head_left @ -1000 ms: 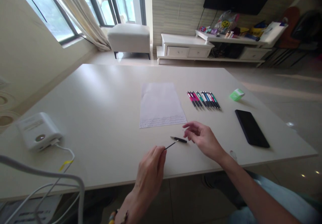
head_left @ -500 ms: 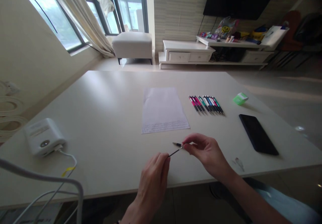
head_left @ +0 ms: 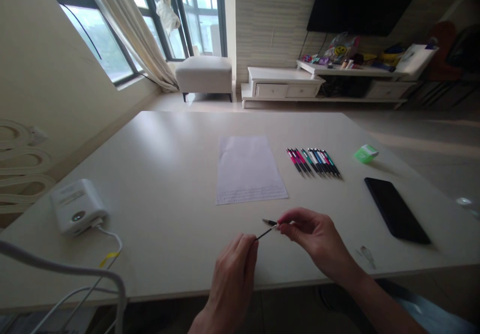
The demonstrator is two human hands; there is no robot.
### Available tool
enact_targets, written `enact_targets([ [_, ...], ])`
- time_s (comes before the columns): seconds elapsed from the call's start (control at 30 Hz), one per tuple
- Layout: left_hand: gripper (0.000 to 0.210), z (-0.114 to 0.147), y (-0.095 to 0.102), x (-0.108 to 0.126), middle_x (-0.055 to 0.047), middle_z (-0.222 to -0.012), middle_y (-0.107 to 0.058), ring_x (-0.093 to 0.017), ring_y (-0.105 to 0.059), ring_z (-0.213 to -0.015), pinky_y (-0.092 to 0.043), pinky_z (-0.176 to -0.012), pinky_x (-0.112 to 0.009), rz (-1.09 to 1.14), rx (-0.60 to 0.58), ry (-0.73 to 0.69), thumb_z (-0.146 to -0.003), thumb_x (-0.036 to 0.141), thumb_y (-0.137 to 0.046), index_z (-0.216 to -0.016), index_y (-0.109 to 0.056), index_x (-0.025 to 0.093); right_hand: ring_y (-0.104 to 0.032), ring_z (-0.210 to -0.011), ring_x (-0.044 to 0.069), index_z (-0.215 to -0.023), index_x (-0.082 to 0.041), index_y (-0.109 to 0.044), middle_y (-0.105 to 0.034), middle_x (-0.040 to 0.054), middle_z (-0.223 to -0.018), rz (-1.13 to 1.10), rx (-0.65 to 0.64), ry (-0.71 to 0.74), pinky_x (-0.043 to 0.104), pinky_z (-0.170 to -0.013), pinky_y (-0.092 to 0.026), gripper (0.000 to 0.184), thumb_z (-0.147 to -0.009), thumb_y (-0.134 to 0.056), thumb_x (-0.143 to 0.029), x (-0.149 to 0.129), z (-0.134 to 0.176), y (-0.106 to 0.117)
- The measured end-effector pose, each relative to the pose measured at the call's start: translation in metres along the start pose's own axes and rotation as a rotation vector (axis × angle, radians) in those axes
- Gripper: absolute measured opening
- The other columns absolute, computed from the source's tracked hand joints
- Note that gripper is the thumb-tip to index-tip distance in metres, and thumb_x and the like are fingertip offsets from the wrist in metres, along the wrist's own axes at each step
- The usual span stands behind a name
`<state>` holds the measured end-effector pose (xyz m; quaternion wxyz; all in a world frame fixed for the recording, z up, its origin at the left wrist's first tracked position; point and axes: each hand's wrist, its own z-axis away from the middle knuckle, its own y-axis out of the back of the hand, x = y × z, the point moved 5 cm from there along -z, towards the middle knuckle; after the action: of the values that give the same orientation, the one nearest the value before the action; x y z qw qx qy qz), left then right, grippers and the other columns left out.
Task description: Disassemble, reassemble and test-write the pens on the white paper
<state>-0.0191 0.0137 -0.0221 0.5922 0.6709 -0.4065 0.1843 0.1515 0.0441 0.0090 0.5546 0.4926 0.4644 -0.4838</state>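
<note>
A thin dark pen refill [head_left: 266,232] stretches between my two hands above the near part of the table. My left hand [head_left: 234,271] is closed on its lower left end. At the other end, the thumb and forefinger of my right hand [head_left: 317,235] pinch the lighter tip; any small part between them is too small to make out. A black pen piece with a pointed tip [head_left: 268,221] lies on the table just behind the right fingertips, which partly hide it. Beyond my hands lies a sheet of paper [head_left: 249,166] with rows of writing along its near edge.
Several colored pens [head_left: 314,163] lie in a row right of the paper. Farther right are a green-and-white box [head_left: 366,154] and a black phone [head_left: 396,210]. Small clear bits [head_left: 367,256] lie near the front edge. A white device [head_left: 78,206] with cables stands at left.
The whole view has shifted slightly, with everything appearing a little lower and to the right. Both hands keep nearly the same pose and grip on the refill.
</note>
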Motion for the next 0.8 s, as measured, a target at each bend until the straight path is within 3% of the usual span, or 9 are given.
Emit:
enact_targets([
  [0.17,0.017,0.001,0.0,0.001,0.0,-0.073,-0.057,-0.013,-0.051,-0.064,-0.04,-0.06,-0.023,0.009,-0.003,-0.008,-0.092,0.021,-0.038,-0.084,-0.052,0.021,-0.062,-0.069,0.015,-0.08,-0.02,-0.069,-0.069,0.0024,-0.074,-0.007,0.017,0.002,0.024,-0.061,-0.049,0.019,-0.07,-0.073,-0.036,-0.001,-0.002,0.004],
  [0.5,0.015,0.001,-0.004,-0.001,0.0,-0.075,-0.057,-0.013,-0.052,-0.067,-0.039,-0.062,-0.024,0.015,-0.025,-0.044,-0.093,0.02,-0.038,-0.087,-0.052,0.022,-0.058,-0.065,0.014,-0.079,-0.021,-0.069,-0.067,0.001,-0.073,0.189,-0.119,-0.013,0.024,-0.059,-0.046,0.013,-0.073,-0.07,-0.032,0.004,0.004,-0.019],
  [0.57,0.015,0.001,-0.004,-0.001,0.0,-0.076,-0.057,-0.012,-0.052,-0.067,-0.039,-0.062,-0.024,0.02,-0.026,-0.045,-0.093,0.02,-0.038,-0.088,-0.052,0.022,-0.057,-0.065,0.015,-0.082,-0.021,-0.068,-0.066,0.0016,-0.076,0.275,-0.109,0.012,0.025,-0.058,-0.046,0.014,-0.072,-0.071,-0.031,0.007,0.001,-0.015],
  [0.7,0.015,0.001,-0.004,-0.002,0.001,-0.074,-0.057,-0.012,-0.053,-0.066,-0.039,-0.062,-0.023,0.018,-0.012,-0.032,-0.093,0.021,-0.039,-0.087,-0.052,0.021,-0.056,-0.078,0.02,-0.084,-0.02,-0.063,-0.063,0.0045,-0.085,0.616,0.057,0.182,0.032,-0.07,-0.045,0.01,-0.075,-0.068,-0.022,0.014,-0.005,-0.002],
  [0.8,0.015,0.001,-0.003,-0.002,0.001,-0.074,-0.057,-0.012,-0.053,-0.066,-0.039,-0.062,-0.023,0.012,-0.001,-0.032,-0.093,0.021,-0.039,-0.086,-0.052,0.021,-0.054,-0.087,0.023,-0.083,-0.02,-0.061,-0.061,0.0055,-0.088,0.743,0.046,0.231,0.036,-0.077,-0.042,0.009,-0.076,-0.063,-0.015,0.026,-0.008,-0.003],
])
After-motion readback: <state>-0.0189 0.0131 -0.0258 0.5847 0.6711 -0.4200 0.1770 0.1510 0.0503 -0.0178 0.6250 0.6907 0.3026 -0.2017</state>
